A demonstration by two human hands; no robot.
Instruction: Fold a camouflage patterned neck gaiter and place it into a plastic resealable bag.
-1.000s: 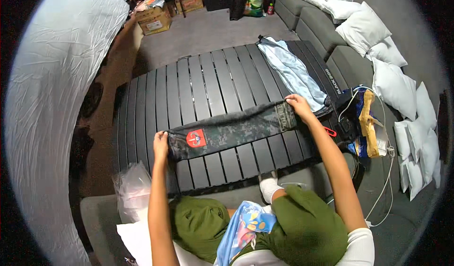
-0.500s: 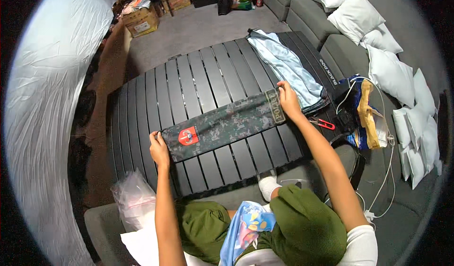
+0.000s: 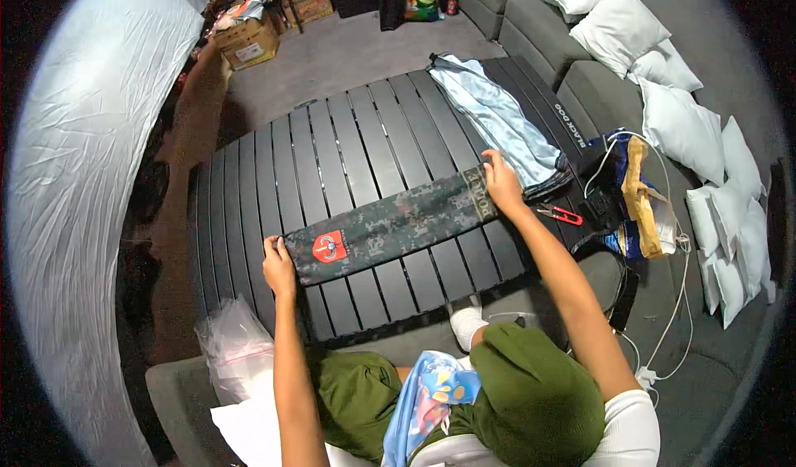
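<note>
Camouflage fabric – a long, dark strip point(image 3: 398, 226) with a red patch point(image 3: 329, 247) near its left end – is stretched lengthwise over the black slatted table point(image 3: 385, 139), toward the seated person's side. The left hand point(image 3: 279, 261) has thumb and fingers pinched on the strip's left end. The right hand point(image 3: 503, 187) is at the right end; from where I stand, I cannot tell whether its fingers clamp the cloth. Pale blue cloth point(image 3: 497, 119) lies just beyond that hand; red-handled snips point(image 3: 566, 216) lie to its right. Beside the left forearm sits a clear plastic bag point(image 3: 236, 342).
</note>
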